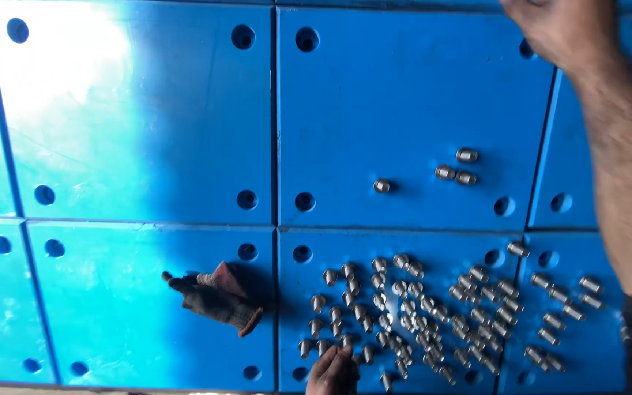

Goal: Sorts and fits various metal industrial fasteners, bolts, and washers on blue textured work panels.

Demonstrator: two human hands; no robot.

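Big surface of glossy blue plastic panels (148, 146), each w/ round holes near its corners, butted together w/ thin seams; strong glare on the upper-left panel. Left hand (333, 371) comes in at the near edge, approx centre, only fingers and knuckles in view, fingertips resting at the near side of a scatter of small silver metal bolts (411, 314); can't tell whether it's gripping one or just touching, fingers look loosely curled. The bolts lie spread over the near-centre panel and on across the seam to the near-right panel, many touching or lying over each other, heads pointing all ways. Three more silver bolts (456, 168) sit close together further up on the far-centre panel, w/ a single silver bolt (382, 186) apart to their left, just beside a corner hole. Right hand (561, 25) is up at the far edge, right side, forearm stretching down the right of the view; it's pressed over the panel by a hole, fingers cut off by the frame so grip can't be told. A dirty dark-grey and red work glove (217, 298) lies crumpled on the near-left panel, just left of the centre seam, well clear of both hands.
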